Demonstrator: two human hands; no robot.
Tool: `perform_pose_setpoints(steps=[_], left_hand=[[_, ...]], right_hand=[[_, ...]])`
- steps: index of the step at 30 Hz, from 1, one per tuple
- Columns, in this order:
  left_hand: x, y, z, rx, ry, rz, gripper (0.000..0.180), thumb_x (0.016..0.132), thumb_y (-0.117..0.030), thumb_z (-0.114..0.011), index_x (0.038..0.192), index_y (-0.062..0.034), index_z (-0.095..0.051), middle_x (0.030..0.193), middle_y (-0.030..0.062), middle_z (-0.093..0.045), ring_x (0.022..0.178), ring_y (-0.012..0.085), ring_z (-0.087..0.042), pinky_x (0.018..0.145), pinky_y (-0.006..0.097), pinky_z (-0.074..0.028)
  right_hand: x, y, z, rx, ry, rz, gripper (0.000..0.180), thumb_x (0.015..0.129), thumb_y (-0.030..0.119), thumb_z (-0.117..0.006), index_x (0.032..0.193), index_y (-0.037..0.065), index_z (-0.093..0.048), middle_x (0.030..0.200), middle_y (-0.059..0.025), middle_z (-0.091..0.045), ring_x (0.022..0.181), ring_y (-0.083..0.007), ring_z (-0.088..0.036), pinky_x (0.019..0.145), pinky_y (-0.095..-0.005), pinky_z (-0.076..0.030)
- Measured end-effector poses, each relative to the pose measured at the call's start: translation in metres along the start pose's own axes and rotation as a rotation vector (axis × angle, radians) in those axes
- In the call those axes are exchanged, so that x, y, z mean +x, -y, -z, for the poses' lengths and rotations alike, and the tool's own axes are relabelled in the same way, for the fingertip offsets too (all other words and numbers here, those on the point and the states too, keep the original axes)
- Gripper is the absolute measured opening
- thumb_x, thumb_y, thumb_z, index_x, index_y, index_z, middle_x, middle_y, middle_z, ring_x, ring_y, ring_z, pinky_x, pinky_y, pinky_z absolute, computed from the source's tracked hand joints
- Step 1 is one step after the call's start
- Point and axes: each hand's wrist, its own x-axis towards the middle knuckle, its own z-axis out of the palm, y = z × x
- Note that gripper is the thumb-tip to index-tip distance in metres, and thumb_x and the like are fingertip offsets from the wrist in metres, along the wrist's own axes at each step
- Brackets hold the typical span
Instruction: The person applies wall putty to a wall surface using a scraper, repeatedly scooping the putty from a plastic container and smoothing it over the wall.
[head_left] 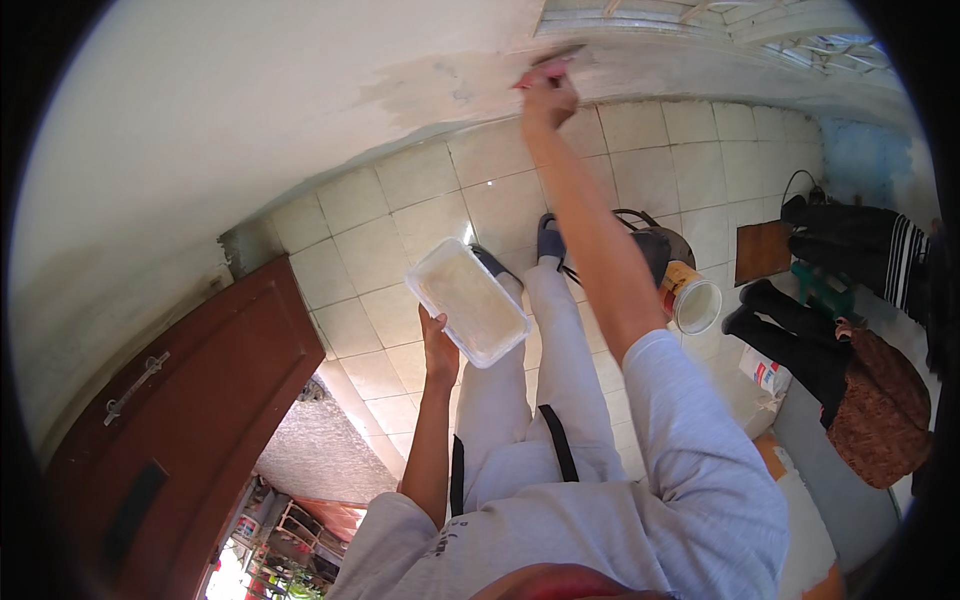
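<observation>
The right hand [548, 97] closes its grip on a scraper [556, 55] pressed to the wall [300, 90]. The left hand [438, 345] holds a clear rectangular tub [468, 301] of pale paste from below. A white bucket [692, 299] with an orange label stands on the tiled floor [400, 200], a white packet [764, 375] just beside it.

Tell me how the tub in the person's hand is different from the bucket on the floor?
The plastic tub is rectangular and see-through; the bucket is round, orange outside, white inside. The tub is held up level by the left hand; the bucket lies tipped on the tiled floor. The tub holds pale paste; the bucket looks empty. Both are open-topped.
</observation>
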Motion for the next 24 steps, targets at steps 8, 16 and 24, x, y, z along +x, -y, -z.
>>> perform_pose_setpoints(steps=[8,16,24], left_hand=[[-0.011,-0.010,-0.004,-0.019,-0.054,0.029,0.084,0.087,-0.035,-0.066,0.158,-0.0137,-0.025,0.155,0.0101,-0.038,0.146,0.0292,-0.034,0.120,0.046,-0.029],[-0.007,-0.008,-0.004,-0.035,-0.030,0.031,0.084,0.087,-0.034,-0.065,0.158,-0.0137,-0.024,0.155,0.0103,-0.037,0.146,0.0297,-0.034,0.120,0.046,-0.029],[-0.009,-0.007,0.003,-0.006,-0.047,0.021,0.083,0.087,-0.034,-0.065,0.157,-0.0129,-0.024,0.153,0.0106,-0.039,0.144,0.0290,-0.037,0.119,0.046,-0.030]], right_hand=[[-0.113,0.065,-0.025,0.189,0.081,0.043,0.013,0.091,0.007,-0.061,0.099,-0.004,-0.063,0.095,-0.0158,-0.071,0.087,-0.0256,-0.073,0.075,-0.0371,-0.062],[0.006,0.050,0.025,0.547,0.302,-0.682,0.023,0.096,0.003,-0.049,0.104,-0.019,-0.052,0.102,-0.0290,-0.066,0.096,-0.0400,-0.071,0.079,-0.0438,-0.068],[0.044,0.081,0.057,0.780,0.253,-0.744,0.023,0.096,0.002,-0.048,0.103,-0.020,-0.049,0.103,-0.0291,-0.063,0.100,-0.0413,-0.068,0.080,-0.0416,-0.068]])
